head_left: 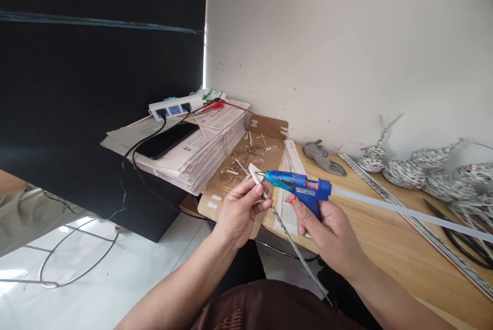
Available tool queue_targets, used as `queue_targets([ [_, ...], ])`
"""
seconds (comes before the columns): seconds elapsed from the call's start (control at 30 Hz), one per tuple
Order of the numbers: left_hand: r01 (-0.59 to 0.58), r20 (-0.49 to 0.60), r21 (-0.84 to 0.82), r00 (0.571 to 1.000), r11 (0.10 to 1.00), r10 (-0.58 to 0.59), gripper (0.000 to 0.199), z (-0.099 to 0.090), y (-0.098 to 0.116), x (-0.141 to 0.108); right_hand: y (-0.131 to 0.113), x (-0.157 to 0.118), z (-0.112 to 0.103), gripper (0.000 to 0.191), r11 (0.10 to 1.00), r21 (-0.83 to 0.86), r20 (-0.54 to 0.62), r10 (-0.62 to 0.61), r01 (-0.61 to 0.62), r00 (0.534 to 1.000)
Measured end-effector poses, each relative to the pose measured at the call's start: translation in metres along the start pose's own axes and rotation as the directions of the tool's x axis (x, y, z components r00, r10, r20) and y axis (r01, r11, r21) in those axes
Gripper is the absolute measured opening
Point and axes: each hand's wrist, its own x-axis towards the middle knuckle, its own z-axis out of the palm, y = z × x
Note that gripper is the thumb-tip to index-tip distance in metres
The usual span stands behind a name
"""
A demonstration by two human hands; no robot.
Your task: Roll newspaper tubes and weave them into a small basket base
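My left hand (241, 212) pinches a thin rolled newspaper tube (283, 227) near its upper end, where a pale pointed paper tip (254, 172) sticks up past the fingers. The rest of the tube slants down toward my lap. Wrapped round the handle of a blue hot glue gun (296, 183) is my right hand (327, 232), with a finger by the orange trigger. The gun's nozzle points left and meets or nearly meets the pale tip; I cannot tell which. A long translucent glue stick (408, 212) runs out of its back.
A newspaper stack (215, 160) on the left bears a phone (168, 140) and a power strip (175, 108). Scraps litter a cardboard sheet (215, 186). On the right lie grey gloves (323, 157), paper tubes (416, 222), woven paper shapes (404, 172) and black-handled scissors (462, 240).
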Motion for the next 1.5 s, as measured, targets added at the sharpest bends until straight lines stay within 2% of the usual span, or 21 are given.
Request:
queue_targets([
  [0.2, 0.011, -0.019, -0.005, 1.0, 1.0, -0.011, 0.02, -0.002, 0.002, -0.002, 0.002, 0.005, 0.0, 0.031, 1.0, -0.013, 0.002, 0.006, -0.006, 1.0],
  [0.43, -0.006, 0.001, -0.018, 1.0, 1.0, 0.006, 0.02, -0.006, 0.004, -0.002, -0.004, 0.003, -0.005, 0.033, 0.999, -0.045, -0.083, -0.014, 0.01, 0.996],
  [0.67, 0.005, -0.017, -0.026, 1.0, 1.0, -0.005, 0.019, -0.01, 0.004, -0.002, -0.001, -0.005, 0.0, 0.026, 0.991, -0.109, 0.007, -0.075, 0.075, 0.997],
  [0.9, -0.008, 0.006, -0.014, 1.0, 1.0, 0.008, 0.018, -0.011, 0.005, -0.005, 0.002, 0.007, 0.003, 0.032, 0.999, -0.051, -0.02, -0.013, 0.012, 1.0],
  [1.03, -0.004, -0.03, -0.022, 1.0, 1.0, 0.003, 0.02, -0.013, 0.007, -0.004, -0.001, 0.005, 0.003, 0.033, 1.0, -0.003, -0.01, -0.015, 0.015, 1.0],
  [1.17, 0.0, -0.042, -0.034, 0.999, 0.999, -0.001, 0.022, -0.016, 0.006, -0.003, 0.001, 0.002, 0.005, 0.029, 0.998, -0.047, 0.047, -0.045, 0.047, 0.998],
  [1.5, -0.002, -0.012, -0.024, 1.0, 1.0, 0.002, 0.018, -0.018, 0.006, -0.004, 0.003, 0.012, 0.01, 0.032, 0.998, -0.063, 0.018, -0.014, 0.015, 1.0],
])
